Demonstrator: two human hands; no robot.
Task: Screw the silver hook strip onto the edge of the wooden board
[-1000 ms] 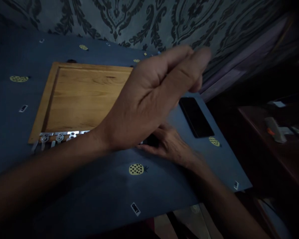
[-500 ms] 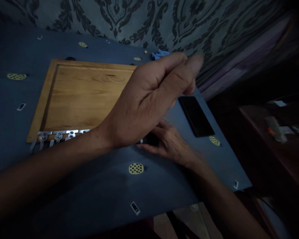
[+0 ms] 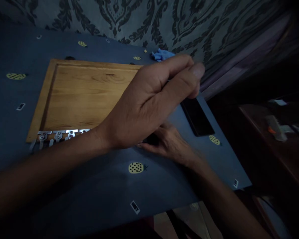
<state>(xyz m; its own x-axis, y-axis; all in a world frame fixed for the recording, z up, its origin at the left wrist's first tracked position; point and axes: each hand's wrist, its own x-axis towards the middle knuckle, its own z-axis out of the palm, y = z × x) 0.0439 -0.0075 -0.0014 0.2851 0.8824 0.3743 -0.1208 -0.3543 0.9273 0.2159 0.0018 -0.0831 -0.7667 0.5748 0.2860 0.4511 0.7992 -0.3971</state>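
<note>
My left hand (image 3: 149, 96) is raised in the middle of the view, its thumb pressed along the curled fingers. Whatever is inside that grip, if anything, is hidden. Lower and partly behind it, my right hand (image 3: 170, 142) curls around a dark object (image 3: 151, 138) near the front right of a wooden board with a raised rim (image 3: 47, 86). Too little of the dark object shows to tell its kind. A row of small metal hinge-like clips (image 3: 71, 133) runs along the board's front edge; my left forearm covers its right part.
A black phone (image 3: 198, 118) lies right of the hands on a blue cloth (image 3: 102, 192) with pineapple prints. A crumpled blue cloth or glove (image 3: 160, 54) sits near the patterned wall. Off to the right, a dark reddish surface (image 3: 254, 122) holds a grey and orange tool (image 3: 275, 127).
My left hand has shifted slightly, its thumb tip and fingers dipping down and a little to the right. My right hand stays in nearly the same place.
</note>
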